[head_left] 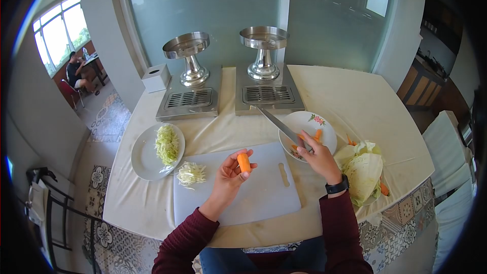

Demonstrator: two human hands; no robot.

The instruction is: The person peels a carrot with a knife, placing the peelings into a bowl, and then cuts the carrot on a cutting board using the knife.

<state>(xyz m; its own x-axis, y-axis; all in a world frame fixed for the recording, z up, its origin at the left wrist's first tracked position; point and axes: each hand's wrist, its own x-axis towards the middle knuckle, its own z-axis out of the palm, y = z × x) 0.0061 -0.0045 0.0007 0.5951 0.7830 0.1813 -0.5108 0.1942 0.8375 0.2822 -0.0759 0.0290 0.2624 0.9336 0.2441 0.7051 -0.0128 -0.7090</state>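
Note:
My left hand (pixel 232 173) is closed around a short piece of carrot (pixel 244 163), held upright above the white cutting board (pixel 253 198). In my right hand (pixel 320 158) is a knife (pixel 279 123), its blade pointing away and to the left, over the edge of a flowered plate (pixel 329 137). Orange carrot pieces (pixel 318 134) lie on that plate, partly hidden by my hand and the blade. Shredded cabbage (pixel 191 173) sits in a small heap at the board's left side. More shredded cabbage (pixel 167 145) rests on a white plate (pixel 143 160) further left.
Cabbage leaves (pixel 362 175) lie at the right, with a carrot (pixel 384 189) poking out beside them. Two metal stands with drip trays (pixel 188 99) (pixel 269 94) and a tissue box (pixel 156 78) line the back of the table. A seated person (pixel 78 73) is far left.

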